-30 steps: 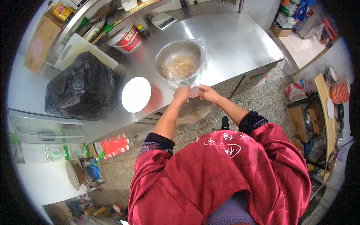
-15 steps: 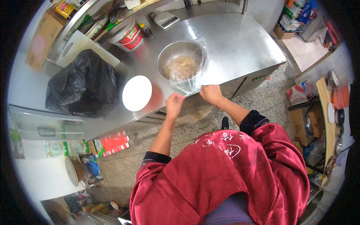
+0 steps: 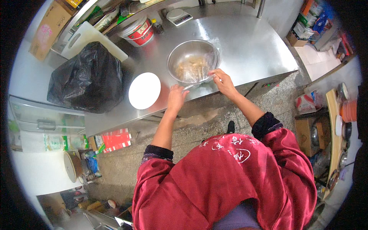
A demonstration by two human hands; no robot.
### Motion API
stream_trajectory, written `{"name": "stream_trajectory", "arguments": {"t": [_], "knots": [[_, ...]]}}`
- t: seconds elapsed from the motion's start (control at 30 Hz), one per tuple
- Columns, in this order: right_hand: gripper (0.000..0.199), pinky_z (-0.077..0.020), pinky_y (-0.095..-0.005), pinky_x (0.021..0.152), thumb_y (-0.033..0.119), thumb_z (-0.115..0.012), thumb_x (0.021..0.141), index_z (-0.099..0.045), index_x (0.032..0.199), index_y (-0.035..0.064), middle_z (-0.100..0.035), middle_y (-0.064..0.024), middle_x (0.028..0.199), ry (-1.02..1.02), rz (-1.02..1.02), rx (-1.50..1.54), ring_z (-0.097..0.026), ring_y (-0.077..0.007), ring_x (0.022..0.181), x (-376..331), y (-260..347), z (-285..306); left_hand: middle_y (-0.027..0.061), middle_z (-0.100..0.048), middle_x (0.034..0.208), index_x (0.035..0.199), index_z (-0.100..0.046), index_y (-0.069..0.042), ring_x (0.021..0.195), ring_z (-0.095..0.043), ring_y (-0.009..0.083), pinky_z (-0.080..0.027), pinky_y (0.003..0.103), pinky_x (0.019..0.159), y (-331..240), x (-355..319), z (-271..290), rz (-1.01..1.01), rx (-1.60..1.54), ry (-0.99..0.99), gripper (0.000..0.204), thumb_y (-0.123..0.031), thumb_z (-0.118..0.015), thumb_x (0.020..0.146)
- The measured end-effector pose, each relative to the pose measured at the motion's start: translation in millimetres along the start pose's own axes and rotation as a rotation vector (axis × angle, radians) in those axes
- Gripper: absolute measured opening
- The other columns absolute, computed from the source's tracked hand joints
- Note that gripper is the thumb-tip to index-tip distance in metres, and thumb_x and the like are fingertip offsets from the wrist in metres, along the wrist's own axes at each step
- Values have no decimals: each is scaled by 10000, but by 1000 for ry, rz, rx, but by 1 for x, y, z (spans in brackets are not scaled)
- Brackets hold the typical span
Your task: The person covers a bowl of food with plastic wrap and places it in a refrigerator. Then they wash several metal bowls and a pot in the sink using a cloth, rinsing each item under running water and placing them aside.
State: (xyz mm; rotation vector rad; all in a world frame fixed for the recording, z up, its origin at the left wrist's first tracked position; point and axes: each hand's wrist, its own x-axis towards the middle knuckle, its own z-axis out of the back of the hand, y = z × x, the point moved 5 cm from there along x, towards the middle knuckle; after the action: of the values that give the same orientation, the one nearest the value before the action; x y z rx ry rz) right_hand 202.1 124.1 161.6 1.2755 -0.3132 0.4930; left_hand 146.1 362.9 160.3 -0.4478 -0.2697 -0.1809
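Observation:
A steel bowl [image 3: 180, 51] with pale brownish food stands on the steel counter [image 3: 253, 46], and a clear plastic film [image 3: 209, 57] lies over part of it. My left hand [image 3: 176, 97] pinches the film's near edge at the bowl's front rim. My right hand [image 3: 222, 80] grips the same film at the bowl's right front. Both forearms reach up from a red jacket.
A round white lid [image 3: 144, 91] lies left of the bowl. A full black bag [image 3: 88, 76], a white cutting board [image 3: 82, 38], a red-and-white tub [image 3: 138, 30] and a small scale [image 3: 177, 16] sit farther back. Boxes and dishes line the right side.
My hands were together at the counter's front edge a second ago. They have moved apart and up to the bowl, spreading the film over it.

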Motion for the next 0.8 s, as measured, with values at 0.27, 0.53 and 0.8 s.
{"name": "stream_trajectory", "arguments": {"t": [0.27,0.53,0.8], "knots": [[141,-465,-455,767,145,-572,854,-579,855,5,-611,-148,869,245,158,-254,-599,-343,854,-11,27,-49,140,-605,922,853,-645,-21,949,-508,337,-402,456,847,-84,9,42,-90,65,-120,96,-89,-650,785],[182,-480,-418,721,126,-542,822,-599,972,39,-617,-120,884,358,388,-458,-613,-314,831,-10,39,-50,142,-633,922,925,-638,-20,822,-583,310,-466,375,766,-82,31,16,143,-721,-17,112,-86,-596,845],[197,-494,-466,681,140,-535,834,-568,1018,77,-656,-170,796,363,114,-400,-634,-360,755,-12,13,-51,164,-620,835,953,-615,12,761,-635,300,-488,355,665,-66,13,-6,9,-438,-101,152,15,-623,802]]}}
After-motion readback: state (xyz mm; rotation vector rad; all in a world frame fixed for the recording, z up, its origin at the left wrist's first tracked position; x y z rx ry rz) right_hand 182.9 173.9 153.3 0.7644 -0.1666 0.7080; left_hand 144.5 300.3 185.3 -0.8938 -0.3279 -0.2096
